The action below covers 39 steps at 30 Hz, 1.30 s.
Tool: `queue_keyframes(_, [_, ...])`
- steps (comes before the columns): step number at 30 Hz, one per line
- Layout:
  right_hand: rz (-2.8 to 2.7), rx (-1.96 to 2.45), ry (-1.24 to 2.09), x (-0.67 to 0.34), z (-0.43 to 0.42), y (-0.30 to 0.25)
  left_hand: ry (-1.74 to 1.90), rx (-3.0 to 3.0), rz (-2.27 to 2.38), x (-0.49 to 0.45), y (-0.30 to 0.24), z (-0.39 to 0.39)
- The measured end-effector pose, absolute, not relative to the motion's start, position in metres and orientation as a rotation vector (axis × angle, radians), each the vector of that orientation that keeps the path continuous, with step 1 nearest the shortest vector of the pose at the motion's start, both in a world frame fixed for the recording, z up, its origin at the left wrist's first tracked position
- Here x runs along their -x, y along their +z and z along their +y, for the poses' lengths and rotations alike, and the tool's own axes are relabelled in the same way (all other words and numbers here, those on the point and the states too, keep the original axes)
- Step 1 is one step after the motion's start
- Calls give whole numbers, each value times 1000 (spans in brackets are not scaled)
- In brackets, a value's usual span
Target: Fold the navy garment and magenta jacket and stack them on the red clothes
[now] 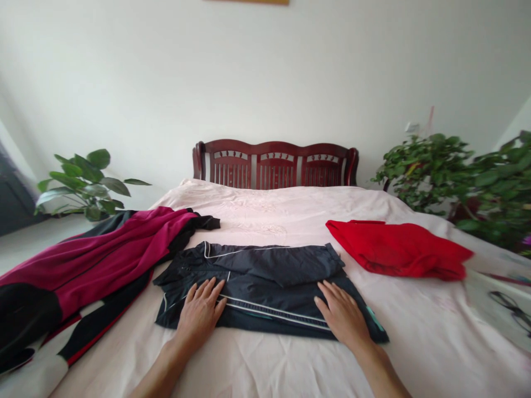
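Observation:
A folded dark navy jacket with thin white piping lies in the middle of the bed. My left hand rests flat on its left part, fingers stretched out and holding nothing. My right hand lies flat on its right part, fingers also extended, near a small teal tag at the jacket's right edge. Both forearms reach in from the bottom of the view.
A magenta and black garment sprawls at the left of the pale pink bedspread. A folded red garment lies at the right. A dark wooden headboard stands behind. Potted plants flank the bed at left and right.

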State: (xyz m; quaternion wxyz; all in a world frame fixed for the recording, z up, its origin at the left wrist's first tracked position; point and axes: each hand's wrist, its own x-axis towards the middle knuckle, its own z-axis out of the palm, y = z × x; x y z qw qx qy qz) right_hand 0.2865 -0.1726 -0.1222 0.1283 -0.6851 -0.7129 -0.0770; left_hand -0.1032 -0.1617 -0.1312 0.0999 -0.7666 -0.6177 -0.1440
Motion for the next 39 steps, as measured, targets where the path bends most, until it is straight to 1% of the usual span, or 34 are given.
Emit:
queue_keyframes(26, [-2056, 1955, -228, -289, -171, -127, -497, 2274, -1843, 102, -128, -164])
queue_keyframes(39, [-2063, 1969, -232, -289, -171, -127, -465, 2266, -1847, 102, -128, -164])
